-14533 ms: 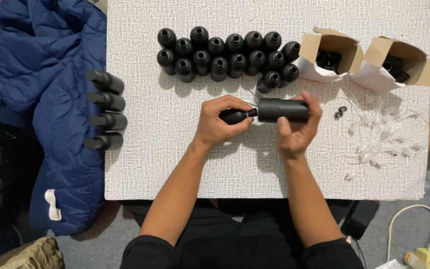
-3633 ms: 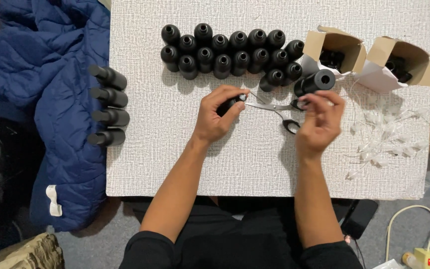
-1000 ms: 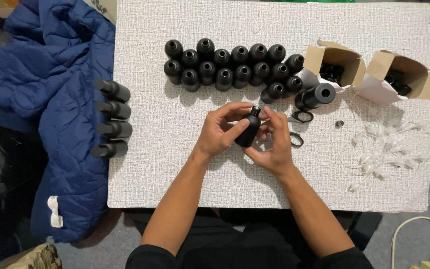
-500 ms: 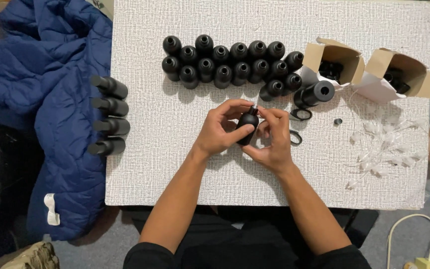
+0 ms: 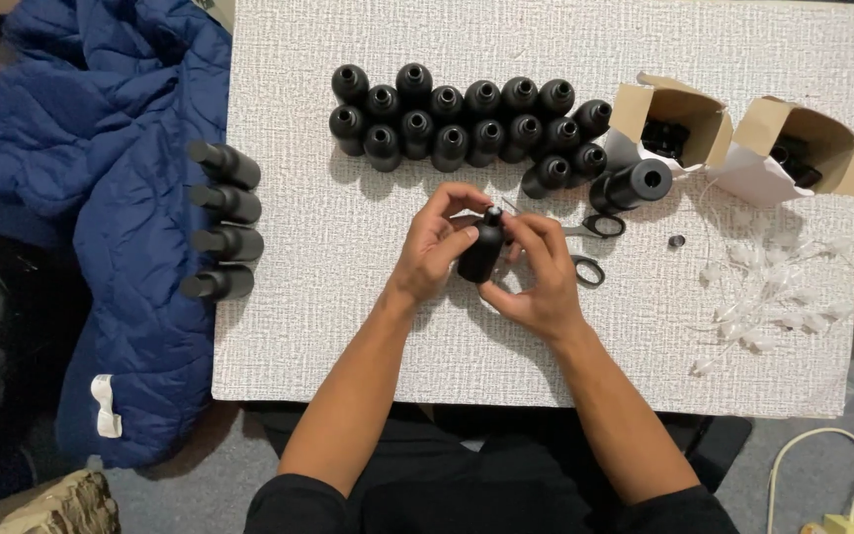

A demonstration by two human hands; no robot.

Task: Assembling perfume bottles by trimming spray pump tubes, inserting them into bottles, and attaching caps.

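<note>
Currently both hands are working together on one small black bottle [image 5: 479, 249] at mid-bench [image 5: 298, 326]: left hand [image 5: 434, 244] is gripping its body, right hand [image 5: 538, 277] is pinching near the neck. Best keeping it steady and upright. Scissors [image 5: 590, 247] are lying just right. Farther back: about seventeen bottles [image 5: 467, 119] standing, one larger bottle [image 5: 632, 185] lying, two open cartons [image 5: 743, 138]; four more bottles [image 5: 221, 222] are lying on the blue jacket [image 5: 91, 178].

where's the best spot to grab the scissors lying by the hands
Take the scissors by the black handle loops, coming from the right: the loops lie flat and uncovered on the table, while the blade end runs in behind the right hand.
</note>
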